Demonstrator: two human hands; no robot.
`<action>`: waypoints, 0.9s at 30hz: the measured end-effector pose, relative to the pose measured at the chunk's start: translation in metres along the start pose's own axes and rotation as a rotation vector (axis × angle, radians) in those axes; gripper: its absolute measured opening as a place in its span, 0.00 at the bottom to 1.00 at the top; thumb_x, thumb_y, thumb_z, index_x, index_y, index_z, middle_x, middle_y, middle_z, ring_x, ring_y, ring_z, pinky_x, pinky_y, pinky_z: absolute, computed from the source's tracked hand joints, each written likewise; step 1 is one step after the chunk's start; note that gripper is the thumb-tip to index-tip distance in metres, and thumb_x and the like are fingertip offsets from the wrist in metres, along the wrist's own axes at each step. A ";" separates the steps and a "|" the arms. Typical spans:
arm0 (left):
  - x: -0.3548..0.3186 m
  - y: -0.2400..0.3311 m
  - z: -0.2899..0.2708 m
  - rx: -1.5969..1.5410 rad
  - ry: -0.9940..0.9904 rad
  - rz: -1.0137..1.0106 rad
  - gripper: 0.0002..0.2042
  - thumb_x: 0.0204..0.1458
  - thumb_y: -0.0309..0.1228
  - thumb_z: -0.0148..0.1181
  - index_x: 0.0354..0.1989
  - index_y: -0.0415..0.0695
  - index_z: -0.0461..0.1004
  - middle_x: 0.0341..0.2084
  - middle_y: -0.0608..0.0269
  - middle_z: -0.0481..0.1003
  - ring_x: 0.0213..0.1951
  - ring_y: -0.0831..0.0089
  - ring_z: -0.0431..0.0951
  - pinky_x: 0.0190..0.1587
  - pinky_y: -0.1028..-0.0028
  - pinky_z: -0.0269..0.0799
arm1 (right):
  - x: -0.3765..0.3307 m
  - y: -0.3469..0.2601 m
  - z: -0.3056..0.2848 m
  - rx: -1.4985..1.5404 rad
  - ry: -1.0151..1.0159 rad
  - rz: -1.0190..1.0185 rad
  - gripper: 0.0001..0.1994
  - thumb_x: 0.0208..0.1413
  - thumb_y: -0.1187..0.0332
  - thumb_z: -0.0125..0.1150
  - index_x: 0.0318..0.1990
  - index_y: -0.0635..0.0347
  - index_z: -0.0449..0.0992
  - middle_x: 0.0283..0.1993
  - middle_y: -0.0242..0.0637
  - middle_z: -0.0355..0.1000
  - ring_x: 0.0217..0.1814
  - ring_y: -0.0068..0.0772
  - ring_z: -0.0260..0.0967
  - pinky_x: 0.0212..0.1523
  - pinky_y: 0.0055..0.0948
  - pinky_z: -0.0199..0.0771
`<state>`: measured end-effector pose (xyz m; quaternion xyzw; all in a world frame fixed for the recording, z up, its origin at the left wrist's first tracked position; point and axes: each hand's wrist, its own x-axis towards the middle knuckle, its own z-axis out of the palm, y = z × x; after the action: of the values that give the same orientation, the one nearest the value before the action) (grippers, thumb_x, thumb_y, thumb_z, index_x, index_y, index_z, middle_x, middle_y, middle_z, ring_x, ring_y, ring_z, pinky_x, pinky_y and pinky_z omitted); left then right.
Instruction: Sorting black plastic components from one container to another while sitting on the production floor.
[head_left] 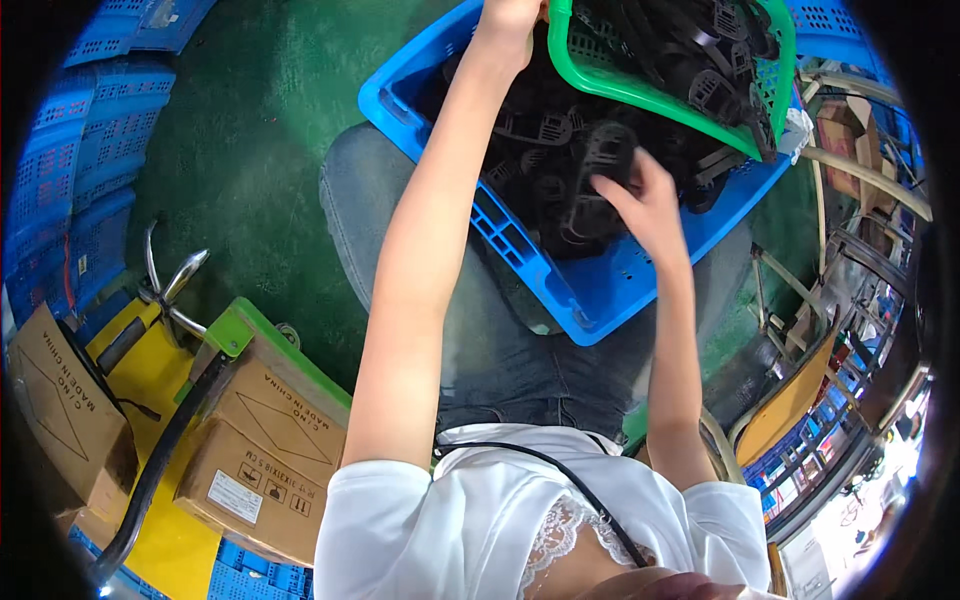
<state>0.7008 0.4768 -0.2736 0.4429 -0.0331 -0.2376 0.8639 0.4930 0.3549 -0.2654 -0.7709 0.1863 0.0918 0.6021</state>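
At the top edge of the view, my left hand (512,18) is closed at the rim of a green plastic basket (567,62), its fingers partly out of view. The basket is tilted over a blue plastic crate (590,320) and holds black plastic parts (715,90). My right hand (645,205) is closed on a black slotted plastic part (605,150), slightly blurred, above the crate. More black parts (545,125) lie in the crate, heaped and overlapping. The crate rests across my knees.
Stacked blue crates (110,140) line the left side. Cardboard boxes (260,450) and a yellow surface (150,385) with a black-handled green frame stand at lower left. On the right are metal racks (820,250) and a wooden board (795,390). The floor (250,130) is green.
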 end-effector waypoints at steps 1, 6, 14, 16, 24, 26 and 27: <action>-0.001 0.002 0.003 -0.001 0.000 0.000 0.09 0.49 0.31 0.59 0.20 0.48 0.66 0.14 0.77 0.59 0.16 0.86 0.58 0.18 0.81 0.49 | -0.003 -0.017 -0.005 0.031 0.042 -0.100 0.19 0.45 0.77 0.62 0.47 0.67 0.68 0.41 0.35 0.71 0.40 0.21 0.68 0.39 0.20 0.70; 0.001 0.001 -0.007 0.042 0.010 0.028 0.09 0.48 0.32 0.59 0.21 0.47 0.66 0.14 0.77 0.59 0.16 0.86 0.58 0.19 0.82 0.49 | 0.020 -0.103 -0.029 -0.116 0.402 -0.444 0.22 0.47 0.75 0.62 0.50 0.68 0.63 0.42 0.35 0.71 0.42 0.23 0.68 0.45 0.21 0.67; 0.004 0.000 -0.002 0.048 0.004 0.013 0.09 0.49 0.31 0.59 0.21 0.48 0.66 0.14 0.77 0.59 0.16 0.86 0.58 0.18 0.82 0.49 | 0.052 -0.139 -0.047 -0.710 0.320 -0.732 0.25 0.50 0.66 0.62 0.54 0.65 0.62 0.49 0.43 0.68 0.50 0.28 0.66 0.50 0.26 0.65; 0.002 0.000 -0.008 0.039 0.022 -0.001 0.09 0.49 0.31 0.59 0.21 0.48 0.66 0.14 0.77 0.59 0.16 0.86 0.58 0.18 0.82 0.49 | 0.030 -0.139 -0.041 -0.640 0.003 -0.549 0.24 0.51 0.66 0.60 0.54 0.64 0.63 0.51 0.41 0.67 0.51 0.28 0.65 0.52 0.28 0.64; 0.007 -0.002 0.009 -0.010 -0.026 0.016 0.10 0.48 0.31 0.60 0.19 0.48 0.65 0.14 0.76 0.60 0.16 0.85 0.60 0.19 0.82 0.52 | 0.028 0.022 -0.065 -0.812 -0.221 -0.212 0.18 0.52 0.70 0.56 0.50 0.64 0.66 0.50 0.44 0.67 0.54 0.41 0.64 0.55 0.31 0.61; 0.008 -0.003 0.004 0.012 -0.017 0.015 0.10 0.48 0.31 0.60 0.19 0.48 0.65 0.14 0.76 0.60 0.17 0.85 0.60 0.19 0.82 0.52 | 0.026 0.032 -0.077 -0.942 -0.156 -0.270 0.17 0.52 0.71 0.55 0.49 0.65 0.67 0.50 0.46 0.67 0.54 0.44 0.64 0.55 0.31 0.61; 0.006 -0.003 0.000 0.003 -0.018 0.007 0.11 0.48 0.31 0.60 0.19 0.48 0.65 0.14 0.75 0.60 0.17 0.85 0.60 0.19 0.82 0.52 | 0.014 0.027 -0.080 -0.857 -0.161 -0.235 0.16 0.51 0.72 0.55 0.49 0.65 0.67 0.50 0.45 0.67 0.55 0.45 0.63 0.56 0.32 0.61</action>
<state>0.7050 0.4721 -0.2770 0.4420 -0.0429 -0.2385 0.8637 0.4886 0.2702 -0.2737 -0.9570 -0.0048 0.1511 0.2476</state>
